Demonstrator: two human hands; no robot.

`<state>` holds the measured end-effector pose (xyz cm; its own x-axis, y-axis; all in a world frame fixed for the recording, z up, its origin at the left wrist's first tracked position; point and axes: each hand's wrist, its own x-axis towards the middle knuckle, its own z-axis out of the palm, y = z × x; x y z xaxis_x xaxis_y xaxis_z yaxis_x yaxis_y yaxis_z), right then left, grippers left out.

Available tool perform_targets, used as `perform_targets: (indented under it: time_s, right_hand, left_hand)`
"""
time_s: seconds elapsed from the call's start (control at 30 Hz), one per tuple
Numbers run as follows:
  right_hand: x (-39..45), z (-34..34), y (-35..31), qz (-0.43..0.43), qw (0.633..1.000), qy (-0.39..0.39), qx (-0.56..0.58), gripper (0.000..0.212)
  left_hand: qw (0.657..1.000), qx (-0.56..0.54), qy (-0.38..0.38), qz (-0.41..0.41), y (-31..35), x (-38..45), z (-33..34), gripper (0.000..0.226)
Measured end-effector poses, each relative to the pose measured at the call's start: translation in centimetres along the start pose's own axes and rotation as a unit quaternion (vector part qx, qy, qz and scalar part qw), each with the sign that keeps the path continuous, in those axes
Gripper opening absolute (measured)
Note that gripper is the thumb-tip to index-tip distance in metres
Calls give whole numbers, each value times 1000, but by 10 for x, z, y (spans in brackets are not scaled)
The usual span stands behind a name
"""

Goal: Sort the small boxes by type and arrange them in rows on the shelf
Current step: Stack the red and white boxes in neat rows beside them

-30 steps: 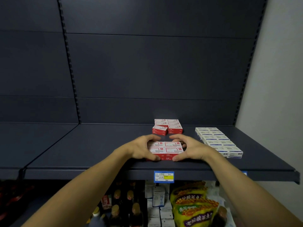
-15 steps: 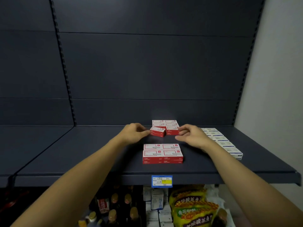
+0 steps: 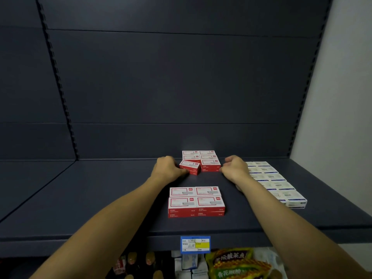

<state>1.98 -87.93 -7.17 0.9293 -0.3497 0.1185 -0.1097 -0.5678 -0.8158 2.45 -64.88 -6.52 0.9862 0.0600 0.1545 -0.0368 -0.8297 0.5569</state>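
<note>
A rear group of red-and-white small boxes [image 3: 208, 161] sits deep on the dark shelf [image 3: 100, 198], stacked two high. One red box [image 3: 190, 167] at its front left lies skewed. My left hand [image 3: 167, 170] is curled round that box's left end. My right hand [image 3: 234, 168] is at the right side of the rear group, its fingertips against the stack. A tidy front group of red boxes [image 3: 196, 201], two by two and two high, stands near the shelf's front edge between my forearms.
A row of white boxes [image 3: 275, 182] runs front to back on the right of the shelf, beside my right forearm. A blue price tag [image 3: 195, 244] hangs on the shelf lip. Bottles and yellow packets fill the shelf below. A white wall stands to the right.
Both hands left the front red group and reached back to the rear red group. The left hand has closed on the skewed box and the right has come against the stack's side.
</note>
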Motion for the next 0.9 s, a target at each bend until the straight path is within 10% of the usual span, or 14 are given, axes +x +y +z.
perform_targets:
  time_s: [0.57,0.9]
  right_hand:
    - [9,14,3,5,998,22,67,36]
    - [6,14,1,13,997,-1,77,36]
  left_hand:
    - [998,55,37,5,9,1,13,48]
    - [985,-166,19,-31,-1,7,4,25]
